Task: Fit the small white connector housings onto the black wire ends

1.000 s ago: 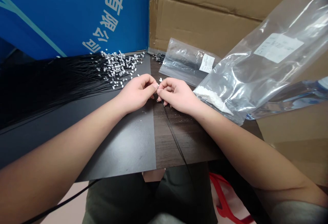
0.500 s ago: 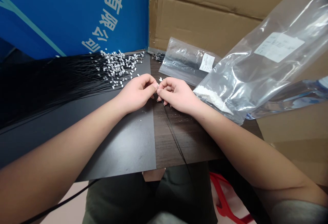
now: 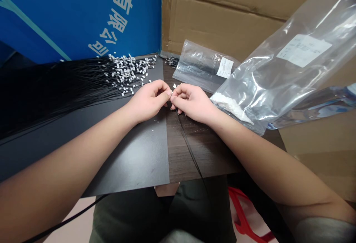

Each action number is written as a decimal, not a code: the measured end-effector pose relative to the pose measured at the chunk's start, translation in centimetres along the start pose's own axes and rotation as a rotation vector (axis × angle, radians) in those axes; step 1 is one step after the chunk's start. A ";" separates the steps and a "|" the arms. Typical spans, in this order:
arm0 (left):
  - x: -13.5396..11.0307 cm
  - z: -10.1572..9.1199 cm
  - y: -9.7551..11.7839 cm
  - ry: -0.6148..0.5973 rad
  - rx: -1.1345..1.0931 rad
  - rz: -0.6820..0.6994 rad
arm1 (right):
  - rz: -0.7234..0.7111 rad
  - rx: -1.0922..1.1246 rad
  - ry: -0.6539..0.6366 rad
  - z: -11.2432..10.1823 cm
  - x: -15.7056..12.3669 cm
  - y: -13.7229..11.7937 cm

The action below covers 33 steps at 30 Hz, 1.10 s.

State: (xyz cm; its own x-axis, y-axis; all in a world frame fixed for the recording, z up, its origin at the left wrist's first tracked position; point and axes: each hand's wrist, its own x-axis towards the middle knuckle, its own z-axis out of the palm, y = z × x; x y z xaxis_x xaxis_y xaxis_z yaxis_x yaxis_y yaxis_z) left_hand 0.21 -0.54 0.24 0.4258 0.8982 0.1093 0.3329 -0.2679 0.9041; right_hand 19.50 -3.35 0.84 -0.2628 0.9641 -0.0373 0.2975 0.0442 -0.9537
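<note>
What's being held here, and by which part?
Thin black wires, apparently near one end, by the right hand; what the left hand pinches cannot be told.

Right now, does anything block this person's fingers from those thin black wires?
Nothing visible does. The thin black wires run up to the right hand, whose fingers meet those of the left hand; the wire ends are hidden. The large clear plastic bag lies off to the right, not between.

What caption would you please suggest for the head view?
Left hand beside right hand, thin wires trailing across the table.
</note>
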 end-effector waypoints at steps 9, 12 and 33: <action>0.0 0.1 0.1 0.000 0.005 -0.002 | -0.015 -0.005 -0.005 0.0 0.1 0.2; 0.0 0.1 0.3 0.002 0.002 -0.008 | -0.010 -0.005 -0.003 0.0 0.0 0.1; 0.0 0.1 0.4 0.004 -0.010 -0.005 | -0.009 0.015 0.004 0.0 0.0 0.2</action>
State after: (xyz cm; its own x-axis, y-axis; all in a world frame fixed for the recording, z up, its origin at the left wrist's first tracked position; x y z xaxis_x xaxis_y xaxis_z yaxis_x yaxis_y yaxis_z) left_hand 0.42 -0.68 0.57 0.4209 0.9009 0.1059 0.3264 -0.2593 0.9090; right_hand 19.57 -3.34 0.68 -0.2617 0.9648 -0.0277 0.2810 0.0487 -0.9585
